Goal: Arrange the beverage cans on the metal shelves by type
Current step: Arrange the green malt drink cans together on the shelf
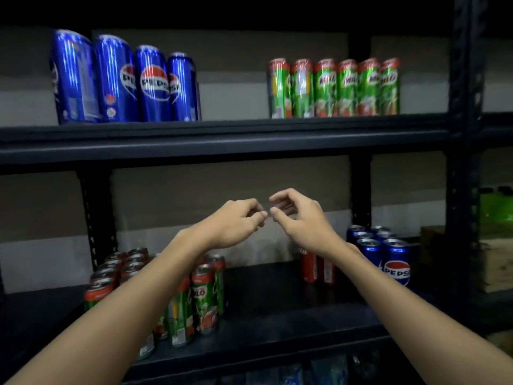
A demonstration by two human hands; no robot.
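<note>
On your left, green Milo cans [205,298] crowd the lower shelf [277,323]; your left hand [233,226] hangs loosely curled and empty. Your right hand [299,218] is the same. Right of it stand Pepsi cans [395,262]. Expect smooth, slippery, dentable walls: wrap each can mid-body.

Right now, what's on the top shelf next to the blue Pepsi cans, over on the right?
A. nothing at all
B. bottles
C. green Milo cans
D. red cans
C: a row of green Milo cans stands on the top shelf, right of the Pepsi cans.
</note>
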